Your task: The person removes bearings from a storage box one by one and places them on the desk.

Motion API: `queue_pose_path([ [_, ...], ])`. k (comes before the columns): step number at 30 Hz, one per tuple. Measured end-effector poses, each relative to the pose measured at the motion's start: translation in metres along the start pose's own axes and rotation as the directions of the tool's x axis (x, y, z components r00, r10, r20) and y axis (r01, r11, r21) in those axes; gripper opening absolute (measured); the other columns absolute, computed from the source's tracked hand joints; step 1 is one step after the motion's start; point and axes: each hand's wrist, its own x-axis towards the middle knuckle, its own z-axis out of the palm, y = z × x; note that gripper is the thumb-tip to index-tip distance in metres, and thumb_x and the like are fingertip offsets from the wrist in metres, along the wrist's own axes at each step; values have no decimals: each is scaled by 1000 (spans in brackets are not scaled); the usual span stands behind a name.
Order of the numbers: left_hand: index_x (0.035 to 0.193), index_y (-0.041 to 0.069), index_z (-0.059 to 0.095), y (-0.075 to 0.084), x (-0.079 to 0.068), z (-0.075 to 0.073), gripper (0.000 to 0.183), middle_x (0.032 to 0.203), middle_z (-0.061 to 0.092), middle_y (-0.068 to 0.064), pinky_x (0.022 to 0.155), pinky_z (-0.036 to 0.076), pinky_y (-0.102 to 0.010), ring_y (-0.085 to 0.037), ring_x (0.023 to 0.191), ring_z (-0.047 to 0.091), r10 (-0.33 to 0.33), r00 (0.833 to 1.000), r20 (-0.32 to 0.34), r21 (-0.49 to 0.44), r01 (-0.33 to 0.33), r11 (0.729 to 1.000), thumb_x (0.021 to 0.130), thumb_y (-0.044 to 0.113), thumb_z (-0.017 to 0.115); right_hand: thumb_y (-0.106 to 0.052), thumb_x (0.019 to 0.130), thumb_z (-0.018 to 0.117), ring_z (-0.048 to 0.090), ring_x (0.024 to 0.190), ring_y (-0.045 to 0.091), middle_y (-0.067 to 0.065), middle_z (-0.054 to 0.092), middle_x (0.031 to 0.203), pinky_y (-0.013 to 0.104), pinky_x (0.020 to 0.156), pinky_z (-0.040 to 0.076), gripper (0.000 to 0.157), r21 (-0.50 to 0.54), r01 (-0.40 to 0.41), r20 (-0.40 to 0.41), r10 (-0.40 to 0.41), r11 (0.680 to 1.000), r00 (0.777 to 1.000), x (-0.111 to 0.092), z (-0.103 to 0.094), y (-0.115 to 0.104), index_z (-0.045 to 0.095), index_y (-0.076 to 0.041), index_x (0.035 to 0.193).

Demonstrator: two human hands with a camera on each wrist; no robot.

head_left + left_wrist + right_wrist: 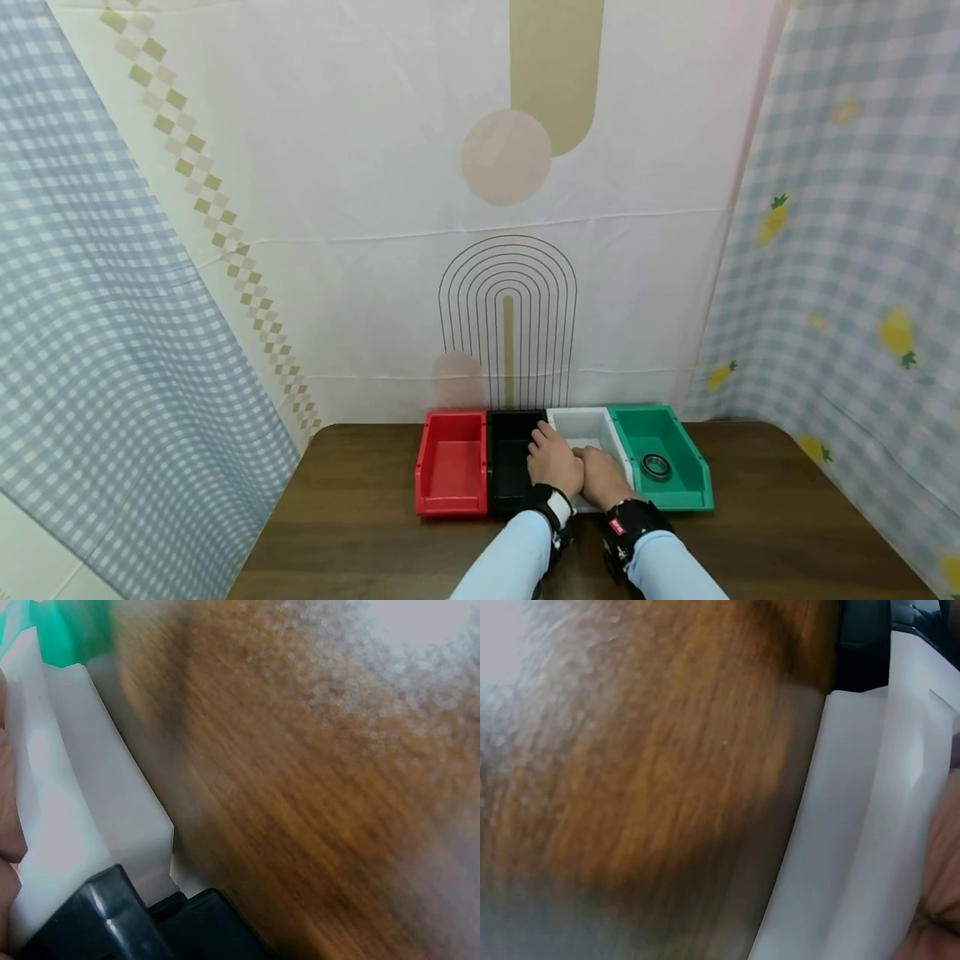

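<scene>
A: Where do we find the hands?

B: Close together over the white bin [619, 450], its front lip just nearer us than they are. The left hand [555, 462] leans toward the black bin [510, 450], its fingers pointing away from us; the right hand [602, 477] sits just beside it, and the two seem to touch.

A: Are they holding anything?

B: We cannot tell. The left hand looks narrow rather than spread, but its thumb is hidden, and so are the right hand's fingers. Both wrist views give us only slivers of skin behind the white lip.

A: Why would they meet there?

B: We judge that the bin's low front lets both hands come in at once, and its higher sides oblige them to stay close.

A: What lies around them?

B: The black bin is immediately left of the hands, the red bin [457, 467] beyond it, and the green bin [678, 446] to their right. All stand side by side on the brown table [367, 500], probably so each is a short reach away.

A: And the dark ring [657, 477]?

B: It lies in the green bin, right of the right hand, untouched. We suppose the bin's walls keep it from rolling off.
</scene>
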Motion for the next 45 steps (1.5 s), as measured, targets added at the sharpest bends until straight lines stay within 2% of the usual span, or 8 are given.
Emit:
queue_pose_path([
  [5, 145, -9, 51, -1, 2, 3, 70, 131, 64, -26, 90, 60, -51, -40, 105, 69, 2, 1000, -7, 15, -2, 1000, 85, 17, 76, -3, 95, 68, 76, 96, 34, 11, 81, 103, 51, 89, 60, 18, 31, -16, -11, 16, 999, 1000, 1, 2, 0, 82, -7, 106],
  [12, 146, -9, 51, 1, 0, -3, 72, 132, 63, -26, 91, 60, -50, -40, 107, 68, 2, 1000, 12, 16, -3, 1000, 85, 18, 77, -3, 96, 66, 75, 91, 31, 10, 81, 98, 49, 85, 60, 18, 37, -40, -13, 41, 999, 999, 1, 2, 1, 82, -8, 102],
  [24, 147, -9, 50, -1, 1, 2, 73, 133, 63, -27, 91, 59, -51, -40, 106, 67, 0, 1000, 4, 6, 0, 1000, 84, 17, 76, -2, 96, 65, 74, 88, 29, 9, 80, 95, 47, 83, 60, 19, 14, -24, -22, 25, 1000, 999, 1, 3, 1, 82, -9, 100],
  [29, 148, -8, 50, -2, 2, 4, 73, 134, 63, -27, 91, 60, -52, -41, 108, 68, 3, 1000, 11, 1, -3, 1000, 86, 19, 78, -1, 95, 66, 73, 86, 28, 8, 79, 91, 45, 80, 59, 18, 5, -11, -40, 11, 1000, 999, 1, 4, 2, 81, -11, 93],
  [32, 147, -9, 49, -2, 3, 3, 72, 133, 62, -28, 91, 59, -54, -43, 107, 67, 5, 1000, 18, -30, -4, 1000, 86, 17, 77, 0, 95, 65, 72, 84, 27, 7, 78, 89, 44, 78, 59, 19, -4, -4, -46, 4, 1000, 999, 0, 4, 3, 78, -13, 88],
  [39, 149, -10, 47, -1, 3, 0, 68, 136, 58, -33, 96, 53, -65, -50, 114, 62, -39, 997, 59, -194, 49, 980, 86, 6, 67, 2, 92, 66, 72, 79, 27, 7, 76, 83, 42, 72, 57, 21, -29, 26, -70, -28, 999, 997, -1, 4, 3, 73, -14, 79],
  [45, 150, -8, 46, -1, 4, -1, 69, 138, 56, -32, 96, 51, -67, -50, 117, 60, -62, 995, 77, -220, 77, 972, 87, 7, 68, 2, 90, 68, 72, 78, 27, 6, 76, 82, 42, 71, 56, 20, -37, 40, -79, -43, 999, 996, -3, 4, 0, 74, -14, 79],
])
